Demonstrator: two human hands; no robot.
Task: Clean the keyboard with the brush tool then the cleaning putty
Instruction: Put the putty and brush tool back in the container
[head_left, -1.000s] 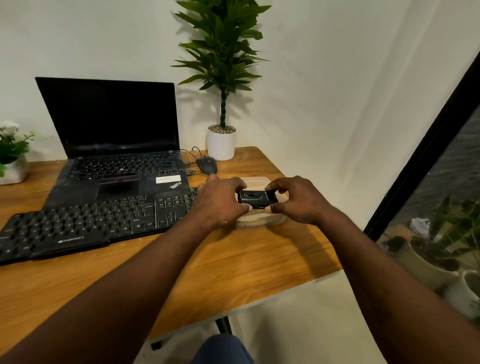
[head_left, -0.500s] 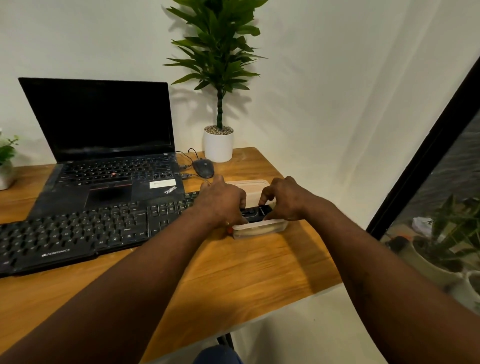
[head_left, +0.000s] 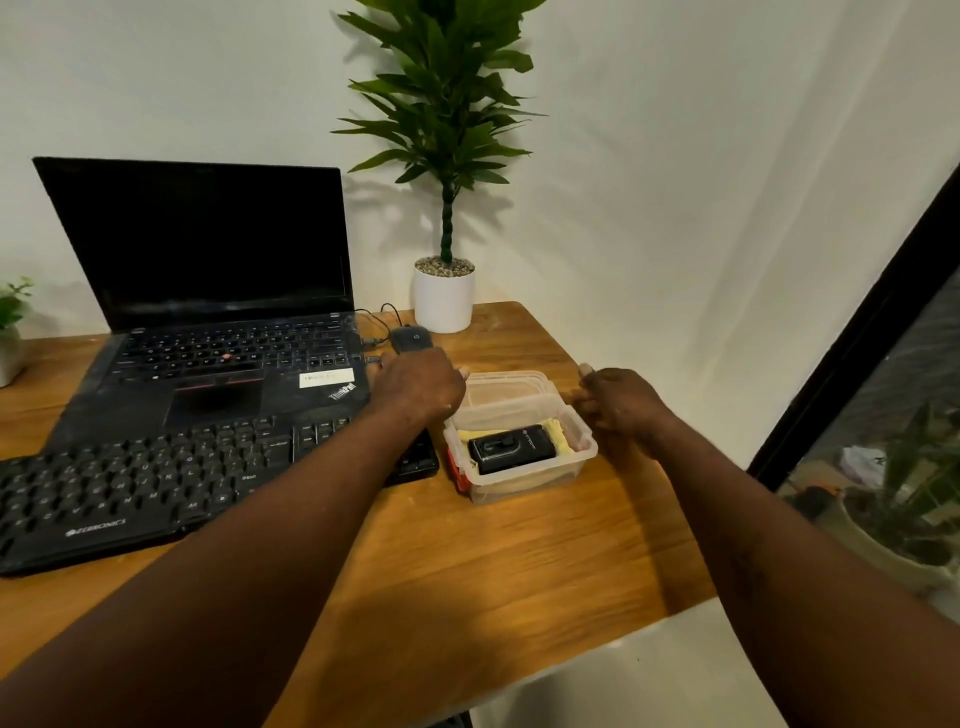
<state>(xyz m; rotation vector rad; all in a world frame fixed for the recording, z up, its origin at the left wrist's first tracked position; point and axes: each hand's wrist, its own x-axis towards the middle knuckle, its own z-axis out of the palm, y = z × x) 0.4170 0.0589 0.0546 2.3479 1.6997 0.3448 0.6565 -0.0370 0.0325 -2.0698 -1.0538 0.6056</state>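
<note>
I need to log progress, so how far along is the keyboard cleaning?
Brushing looks done: the black brush tool, held a second ago, now lies in the clear box. Nothing is in hand; the left hand and right hand flank the box. The putty pass over the keyboard seems left.

Keyboard (head_left: 156, 483) left end off-frame

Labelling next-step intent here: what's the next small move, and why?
Probably both hands take hold of the clear lid lying behind the open container. The left hand and right hand flank it, seemingly empty, and the black brush tool already lies inside.
</note>
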